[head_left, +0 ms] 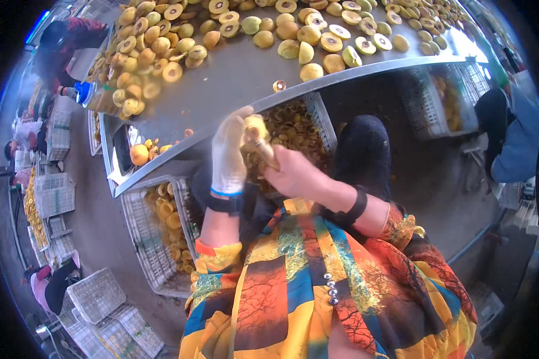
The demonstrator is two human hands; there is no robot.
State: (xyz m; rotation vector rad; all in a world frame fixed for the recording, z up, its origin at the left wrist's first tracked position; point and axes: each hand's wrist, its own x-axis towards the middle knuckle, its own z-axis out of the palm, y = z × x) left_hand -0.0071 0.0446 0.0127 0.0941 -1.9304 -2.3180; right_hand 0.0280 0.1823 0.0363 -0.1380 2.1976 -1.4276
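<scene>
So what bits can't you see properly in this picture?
- Head view: the yellow fruit is mostly covered by the gloved left hand.
- The tool in the bare right hand: its handle is hidden in the fist, and its tip is too blurred to tell its kind.
- The crate under the metal table: the table edge and both hands hide much of it.
- The people at the left rim are too small and bent.

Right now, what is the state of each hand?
Left hand: gloved, closed around a yellow fruit.
Right hand: bare, closed on a tool at the fruit.
</scene>
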